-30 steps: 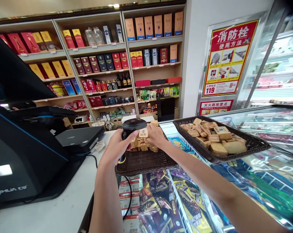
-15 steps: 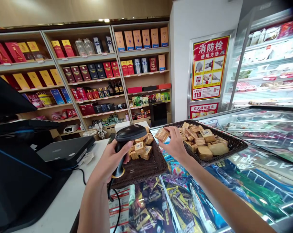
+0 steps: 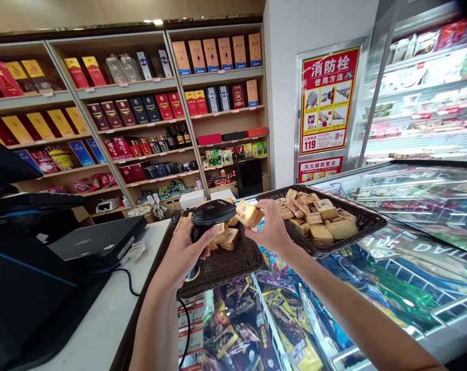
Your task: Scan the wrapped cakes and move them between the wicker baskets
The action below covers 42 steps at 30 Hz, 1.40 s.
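Observation:
My left hand (image 3: 184,252) is wrapped round the handle of a black barcode scanner (image 3: 213,211), whose head points right. Between the fingertips of my right hand (image 3: 271,229) is a small tan packet (image 3: 247,213). A pale label on the packet faces the scanner, and a narrow gap separates the two. Below the scanner, a dark brown woven tray (image 3: 233,268) holds several similar packets (image 3: 229,240), partly hidden by my left hand and the scanner. Beyond my right hand, a second woven tray (image 3: 374,222) carries a pile of such packets (image 3: 314,217).
Both trays rest on a glass-topped freezer (image 3: 411,206) with bagged goods inside. On the left, a white counter (image 3: 86,319) bears a black flat box (image 3: 98,239) and dark till equipment (image 3: 20,288). The scanner's cable (image 3: 187,330) hangs down. Stocked shelves (image 3: 140,126) stand behind.
My right hand has brought the packet left and turned it, so its label faces the scanner. The scanner has shifted slightly right. The whole view has moved a little.

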Tool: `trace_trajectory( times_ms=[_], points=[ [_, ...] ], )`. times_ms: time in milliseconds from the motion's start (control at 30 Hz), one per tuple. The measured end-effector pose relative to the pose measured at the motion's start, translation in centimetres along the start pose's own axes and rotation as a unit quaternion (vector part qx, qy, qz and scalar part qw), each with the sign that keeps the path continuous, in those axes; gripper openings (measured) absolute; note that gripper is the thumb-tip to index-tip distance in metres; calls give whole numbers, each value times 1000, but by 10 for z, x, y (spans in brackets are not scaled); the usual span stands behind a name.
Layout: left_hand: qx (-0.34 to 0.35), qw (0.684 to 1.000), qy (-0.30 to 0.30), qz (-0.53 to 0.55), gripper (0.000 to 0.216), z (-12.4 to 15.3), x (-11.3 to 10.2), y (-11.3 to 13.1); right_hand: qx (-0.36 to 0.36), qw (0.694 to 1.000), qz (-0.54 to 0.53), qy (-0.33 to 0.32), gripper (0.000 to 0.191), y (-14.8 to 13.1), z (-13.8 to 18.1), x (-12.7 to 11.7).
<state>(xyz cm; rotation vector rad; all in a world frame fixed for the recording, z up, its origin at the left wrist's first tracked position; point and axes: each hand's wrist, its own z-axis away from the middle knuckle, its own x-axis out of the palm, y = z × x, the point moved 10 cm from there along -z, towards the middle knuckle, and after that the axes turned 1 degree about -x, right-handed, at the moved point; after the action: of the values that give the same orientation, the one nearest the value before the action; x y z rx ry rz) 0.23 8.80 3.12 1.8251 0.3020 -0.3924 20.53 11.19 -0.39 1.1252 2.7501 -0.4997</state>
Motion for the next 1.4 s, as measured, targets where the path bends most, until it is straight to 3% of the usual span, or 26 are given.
trace_trajectory(
  times_ms=[300,400,500,600,767,900,1000,1067,1233,1300,1400],
  points=[
    [1,1000,-11,-4,43,-2,1,-3,2,999,5,-44,52,-3,-2,5],
    [-15,1000,-7,-12,46,-3,-2,-9,28,996,48,-70,51,10,-8,3],
    [-21,1000,1,-8,48,-4,-6,-14,101,985,126,-53,42,50,-19,-21],
    [-25,1000,14,-1,50,-5,-11,-16,218,951,220,1,42,113,-21,-73],
    [-34,999,6,-19,52,-9,-11,-19,394,855,335,41,56,208,13,-157],
    [-29,999,28,-17,51,-10,-13,-18,521,776,355,18,57,251,54,-180],
    [-35,999,33,-24,51,-11,-15,-20,572,734,365,-28,49,260,70,-176],
    [-41,998,33,-31,51,-11,-19,-22,563,731,381,-61,46,256,67,-171],
    [-48,996,45,-58,52,-9,-36,-26,434,799,400,-111,40,211,27,-135],
    [-47,994,65,-79,51,-8,-46,-29,362,838,383,-144,38,179,12,-101],
    [-62,988,88,-115,51,-9,-59,-37,247,891,314,-214,31,118,3,-26]
  ],
)
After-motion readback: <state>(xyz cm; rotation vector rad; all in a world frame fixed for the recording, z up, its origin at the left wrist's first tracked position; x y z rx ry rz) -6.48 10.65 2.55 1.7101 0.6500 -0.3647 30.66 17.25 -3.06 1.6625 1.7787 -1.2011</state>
